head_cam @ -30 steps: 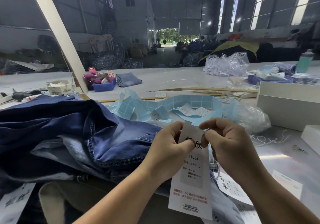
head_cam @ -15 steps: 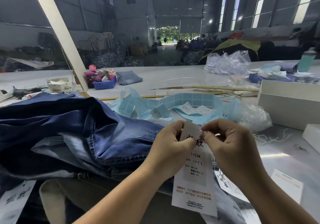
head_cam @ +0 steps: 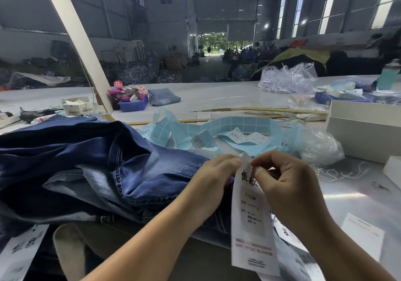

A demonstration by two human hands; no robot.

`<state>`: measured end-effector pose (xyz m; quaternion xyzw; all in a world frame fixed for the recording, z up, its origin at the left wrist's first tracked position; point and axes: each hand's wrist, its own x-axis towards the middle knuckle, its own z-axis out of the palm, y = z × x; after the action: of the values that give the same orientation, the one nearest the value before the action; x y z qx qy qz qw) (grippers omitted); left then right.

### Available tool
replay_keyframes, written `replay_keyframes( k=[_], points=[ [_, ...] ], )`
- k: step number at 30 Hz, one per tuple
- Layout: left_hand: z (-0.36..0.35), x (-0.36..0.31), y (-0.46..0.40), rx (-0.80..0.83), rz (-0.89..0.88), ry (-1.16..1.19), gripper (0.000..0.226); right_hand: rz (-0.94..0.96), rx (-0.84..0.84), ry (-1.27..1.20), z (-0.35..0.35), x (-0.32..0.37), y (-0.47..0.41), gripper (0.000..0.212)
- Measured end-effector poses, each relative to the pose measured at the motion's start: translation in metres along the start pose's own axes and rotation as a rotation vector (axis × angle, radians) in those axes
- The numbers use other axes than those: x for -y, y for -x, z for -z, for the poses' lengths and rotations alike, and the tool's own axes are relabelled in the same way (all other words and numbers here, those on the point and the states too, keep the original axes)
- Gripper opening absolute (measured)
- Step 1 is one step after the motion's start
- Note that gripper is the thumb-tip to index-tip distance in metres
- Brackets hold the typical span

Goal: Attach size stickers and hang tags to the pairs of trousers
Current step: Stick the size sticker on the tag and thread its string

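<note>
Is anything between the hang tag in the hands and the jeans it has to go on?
Nothing visible: both hands, left and right, pinch the hang tag at its top, directly over the jeans.

Pale table under heaped jeans, blue sticker strips, white boxes.

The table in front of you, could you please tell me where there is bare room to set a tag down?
Bare table lies right of the right hand, between the loose string and the white card. Another free stretch runs behind the blue sticker strips, between the folded jeans and the clear plastic heap. The left is crowded with trousers.
</note>
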<state>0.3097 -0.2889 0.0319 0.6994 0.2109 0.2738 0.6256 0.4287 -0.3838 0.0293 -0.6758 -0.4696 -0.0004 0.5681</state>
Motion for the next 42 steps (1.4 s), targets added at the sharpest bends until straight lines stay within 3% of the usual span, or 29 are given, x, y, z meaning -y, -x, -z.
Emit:
replay_keyframes(
  k=[2, 7, 10, 21, 24, 27, 30, 36, 42],
  points=[
    [0.008, -0.002, -0.001, 0.04, 0.043, 0.047, 0.037, -0.017, 0.016, -0.013, -0.001, -0.001, 0.001, 0.023],
    [0.013, -0.006, -0.002, 0.115, 0.036, 0.1, 0.011, 0.062, 0.06, -0.001, -0.003, 0.004, 0.003, 0.025],
    [0.01, -0.004, -0.003, 0.104, 0.023, 0.056, 0.013, 0.059, 0.088, -0.013, -0.002, 0.003, 0.004, 0.027],
    [0.003, -0.011, -0.001, 0.079, -0.023, -0.361, 0.012, -0.005, 0.144, -0.066, 0.004, 0.002, 0.006, 0.022],
    [0.0, -0.018, 0.003, 0.124, -0.144, -0.626, 0.013, -0.057, 0.162, -0.182, 0.013, 0.007, -0.002, 0.016],
    [-0.005, -0.022, 0.006, 0.105, -0.385, -0.901, 0.014, -0.05, 0.295, -0.149, 0.024, 0.011, -0.011, 0.013],
    [-0.008, -0.025, 0.008, 0.056, -0.501, -0.951, 0.014, -0.083, 0.374, -0.139, 0.036, 0.014, -0.016, 0.012],
    [-0.005, -0.029, 0.004, 0.086, -0.391, -0.938, 0.023, -0.121, 0.461, -0.076, 0.044, 0.015, -0.012, 0.01],
    [0.01, -0.034, 0.002, 0.153, -0.27, -1.025, 0.005, -0.168, 0.468, -0.051, 0.041, 0.014, -0.008, 0.015]
  ],
)
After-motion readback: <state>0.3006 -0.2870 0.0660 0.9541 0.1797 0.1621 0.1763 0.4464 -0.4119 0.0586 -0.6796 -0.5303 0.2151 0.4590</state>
